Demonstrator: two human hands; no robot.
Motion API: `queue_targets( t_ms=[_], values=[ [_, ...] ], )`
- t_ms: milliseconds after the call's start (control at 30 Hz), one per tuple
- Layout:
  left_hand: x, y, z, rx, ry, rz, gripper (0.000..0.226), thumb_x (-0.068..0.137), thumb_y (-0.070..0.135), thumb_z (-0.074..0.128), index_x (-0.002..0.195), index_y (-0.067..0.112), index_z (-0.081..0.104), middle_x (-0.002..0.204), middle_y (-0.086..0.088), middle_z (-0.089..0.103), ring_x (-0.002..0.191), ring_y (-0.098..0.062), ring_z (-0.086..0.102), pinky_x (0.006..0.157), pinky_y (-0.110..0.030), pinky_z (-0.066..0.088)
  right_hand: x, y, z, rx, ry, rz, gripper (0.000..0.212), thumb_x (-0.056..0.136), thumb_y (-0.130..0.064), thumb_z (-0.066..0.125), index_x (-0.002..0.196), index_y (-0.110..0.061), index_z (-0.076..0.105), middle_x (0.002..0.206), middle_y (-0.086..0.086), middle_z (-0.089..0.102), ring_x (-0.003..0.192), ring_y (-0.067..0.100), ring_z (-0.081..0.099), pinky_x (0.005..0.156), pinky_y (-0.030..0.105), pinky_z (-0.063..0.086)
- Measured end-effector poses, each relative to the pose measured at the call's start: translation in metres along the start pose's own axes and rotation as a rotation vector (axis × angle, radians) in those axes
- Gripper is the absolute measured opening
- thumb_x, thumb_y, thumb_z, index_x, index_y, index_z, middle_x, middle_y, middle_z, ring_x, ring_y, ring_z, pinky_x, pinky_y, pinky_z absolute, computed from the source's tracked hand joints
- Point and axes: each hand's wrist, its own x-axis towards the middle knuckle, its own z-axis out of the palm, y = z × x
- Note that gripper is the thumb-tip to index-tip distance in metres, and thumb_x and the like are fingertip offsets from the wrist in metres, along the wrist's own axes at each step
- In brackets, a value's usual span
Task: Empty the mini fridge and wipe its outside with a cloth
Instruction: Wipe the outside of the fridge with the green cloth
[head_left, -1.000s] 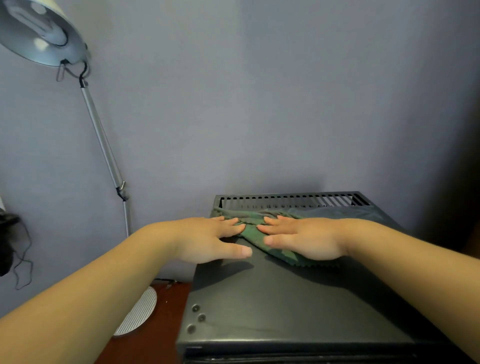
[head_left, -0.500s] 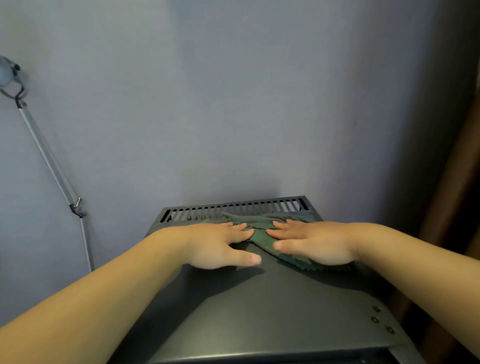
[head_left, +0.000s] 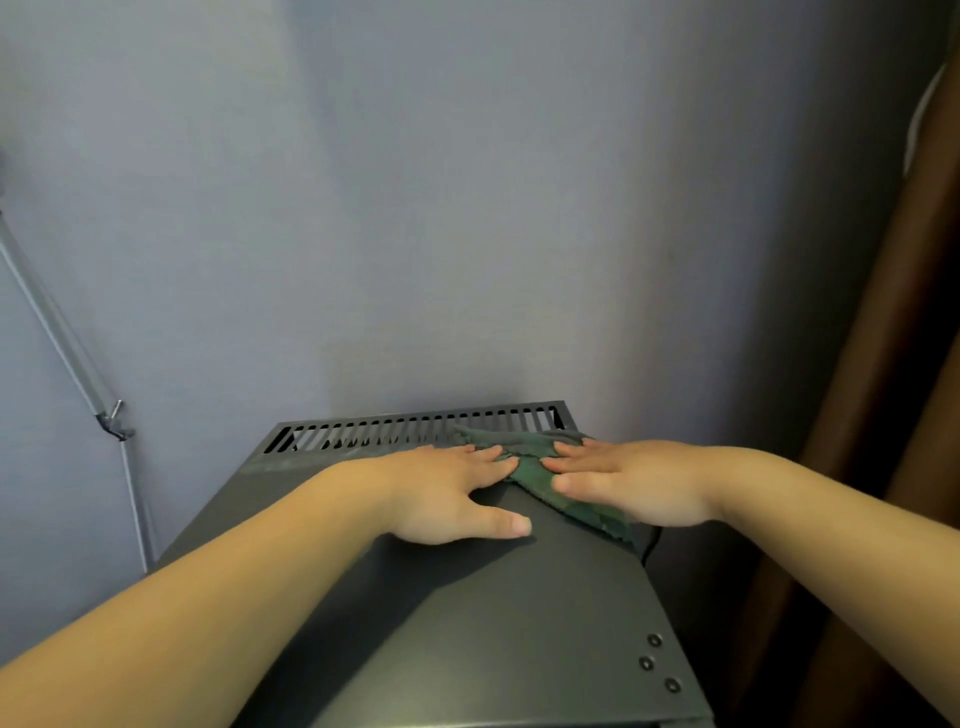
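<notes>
Palms press flat on the dark grey top of the mini fridge (head_left: 493, 623) as we lean over it. Our right hand (head_left: 634, 483) lies on the green cloth (head_left: 527, 473), its grip released and its fingers straight. Our left hand (head_left: 441, 493) rests beside it on bare metal, its grip likewise released, with only the fingertips touching the cloth's edge. The cloth sits toward the far right corner of the fridge top, just in front of the vent grille (head_left: 415, 431), and its long axis runs diagonally from the grille toward the right edge. The right hand is nearer and covers most of it. We judge the next stroke should pull toward the near edge and the left, where most of the bare top lies. We cannot see whether the fridge has been emptied.
</notes>
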Motion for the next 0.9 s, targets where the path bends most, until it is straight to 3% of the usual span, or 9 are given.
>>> queue_targets(
  t_ms=[267, 667, 900],
  values=[
    [-0.017, -0.033, 0.003, 0.022, 0.005, -0.026, 0.085, 0.089, 0.080, 0.034, 0.159, 0.042, 0.004, 0.166, 0.020, -0.004, 0.154, -0.008, -0.002, 0.126, -0.045, 0.001, 0.028, -0.036, -0.002, -0.047, -0.037, -0.007, 0.065, 0.098, -0.071, 0.022, 0.157, -0.045, 0.016, 0.166, -0.020, 0.002, 0.154, 0.007, -0.004, 0.125, 0.038, 0.000],
    [-0.102, -0.157, 0.019, -0.031, 0.029, -0.174, 0.082, 0.090, 0.079, 0.032, 0.158, 0.043, 0.006, 0.166, 0.020, -0.003, 0.153, -0.005, -0.003, 0.124, -0.039, -0.001, 0.118, -0.168, 0.011, -0.101, -0.082, -0.154, 0.069, 0.099, -0.070, 0.023, 0.159, -0.039, 0.015, 0.168, -0.014, 0.000, 0.155, 0.014, -0.005, 0.126, 0.043, -0.002],
    [-0.132, -0.211, 0.030, -0.113, 0.061, -0.222, 0.087, 0.087, 0.081, 0.038, 0.159, 0.042, 0.010, 0.166, 0.020, 0.000, 0.154, -0.009, 0.007, 0.125, -0.038, 0.008, 0.159, -0.229, 0.023, -0.129, -0.083, -0.190, 0.068, 0.100, -0.068, 0.020, 0.160, -0.039, 0.010, 0.168, -0.011, -0.006, 0.155, 0.016, -0.009, 0.126, 0.045, -0.004]
  ],
)
